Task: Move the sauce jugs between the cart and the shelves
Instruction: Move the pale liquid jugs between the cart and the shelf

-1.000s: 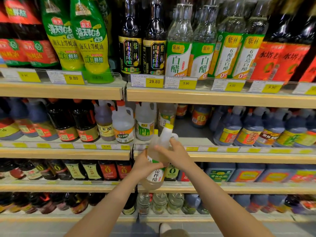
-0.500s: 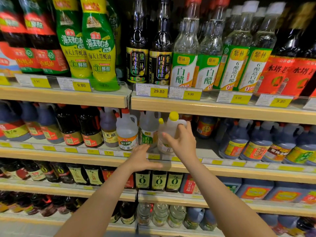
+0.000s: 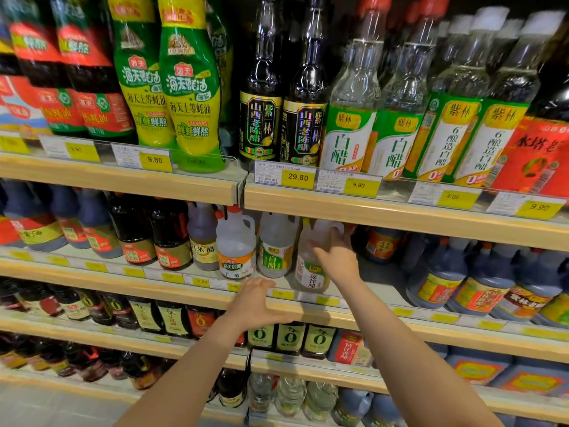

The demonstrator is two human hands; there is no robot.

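Since the earlier frame the clear vinegar jug [image 3: 311,266] has gone deeper onto the second shelf [image 3: 400,306], beside a white-vinegar jug [image 3: 274,251]. The right hand [image 3: 335,257] rests spread against it; the left hand [image 3: 255,303] hovers spread, empty.

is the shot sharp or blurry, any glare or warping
Head view: mostly soft with motion blur, worst on the right hand at the clear jug and at the frame edges; highlights glint on the top-shelf glass bottles; wide-angle warp bows the shelf edges; the 29.80 tag reads clearly.
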